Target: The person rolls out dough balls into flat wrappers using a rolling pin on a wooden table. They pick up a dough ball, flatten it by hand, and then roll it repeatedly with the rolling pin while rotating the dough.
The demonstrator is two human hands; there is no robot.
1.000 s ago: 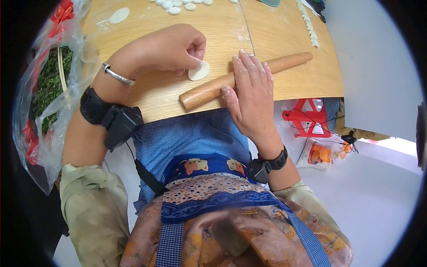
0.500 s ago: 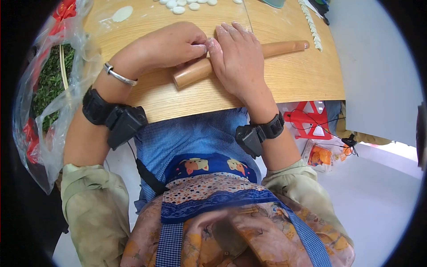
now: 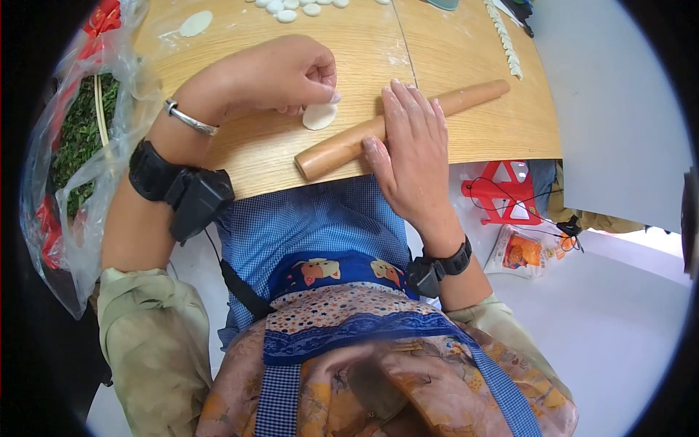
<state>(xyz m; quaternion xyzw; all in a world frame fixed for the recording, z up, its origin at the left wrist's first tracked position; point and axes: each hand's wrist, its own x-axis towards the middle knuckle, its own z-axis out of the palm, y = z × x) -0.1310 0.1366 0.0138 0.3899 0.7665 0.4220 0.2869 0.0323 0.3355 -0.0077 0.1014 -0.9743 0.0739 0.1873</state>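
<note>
Change: rolling pin (image 3: 335,149) has rolled back toward the body, uncovering dough round (image 3: 319,116) | round lies flat just beyond pin's left half | left hand (image 3: 269,76) pinching round's rim | right hand (image 3: 411,156) flat, fingers stretched across pin | judged: return stroke, round free for turning

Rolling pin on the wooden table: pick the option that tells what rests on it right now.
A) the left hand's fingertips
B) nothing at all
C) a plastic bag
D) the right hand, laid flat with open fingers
D: the right hand lies palm-down with its fingers spread across the rolling pin, while the left hand pinches the edge of the small dough disc beside the pin.
</note>
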